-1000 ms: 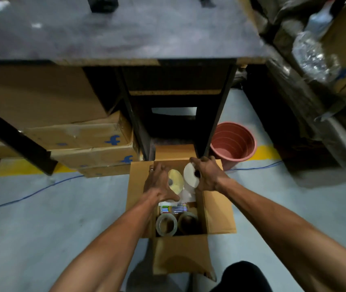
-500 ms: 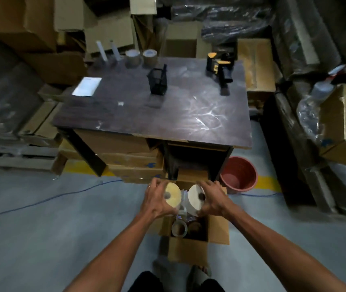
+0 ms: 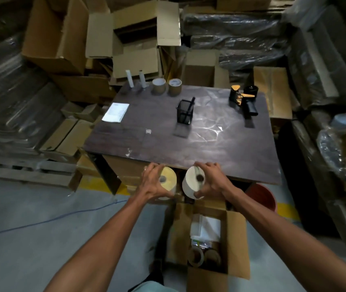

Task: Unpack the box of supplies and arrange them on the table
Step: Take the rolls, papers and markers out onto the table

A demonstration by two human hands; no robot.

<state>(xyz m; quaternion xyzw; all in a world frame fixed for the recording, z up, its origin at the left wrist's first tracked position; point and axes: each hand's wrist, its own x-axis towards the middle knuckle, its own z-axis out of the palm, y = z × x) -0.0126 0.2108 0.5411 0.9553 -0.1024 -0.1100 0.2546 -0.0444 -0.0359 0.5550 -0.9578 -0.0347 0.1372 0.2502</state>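
Head view: my left hand (image 3: 154,182) wraps a pale yellow roll of labels (image 3: 167,182), my right hand (image 3: 212,182) wraps a white roll of labels (image 3: 193,183), both held in the air at the near edge of the dark wooden table (image 3: 189,142). Below them, the open cardboard box (image 3: 236,239) sits on the floor with two brown tape rolls (image 3: 196,257) inside. On the table, well ahead: a black mesh pen holder (image 3: 185,112), a black-and-orange tape dispenser (image 3: 243,99), a white paper sheet (image 3: 115,112).
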